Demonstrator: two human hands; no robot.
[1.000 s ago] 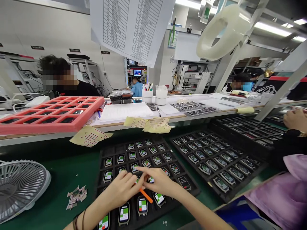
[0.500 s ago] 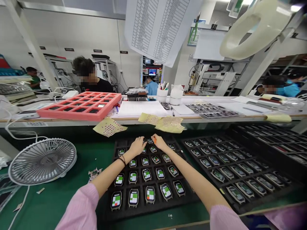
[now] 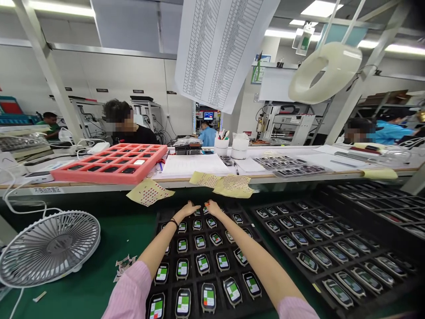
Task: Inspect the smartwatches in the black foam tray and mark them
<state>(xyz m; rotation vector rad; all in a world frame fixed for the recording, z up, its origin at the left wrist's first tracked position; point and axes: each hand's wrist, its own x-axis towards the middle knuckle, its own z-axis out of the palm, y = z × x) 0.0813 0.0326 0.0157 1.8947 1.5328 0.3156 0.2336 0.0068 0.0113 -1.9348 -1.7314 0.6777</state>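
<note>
Both my hands reach to the far rows of a black tray, which holds several smartwatch bodies in compartments, their lit screens showing green and white blocks. My left hand is closed, its thumb pointing right over a watch; what its fingers hold, if anything, is hidden. Close beside it, my right hand has its fingers pinched together at a far-row watch. A small orange-red spot shows at those fingertips, too small to name. Nearer rows, such as this watch, lie face up.
A second black tray of watches lies to the right, with stacked trays beyond. On the left are a grey fan and paper scraps. A shelf above bears a red foam tray; yellow sticker sheets hang from its edge.
The view has tilted up, so the scene sits lower. My left hand has curled and its thumb now points right. The orange thing at my right fingertips shows less.
</note>
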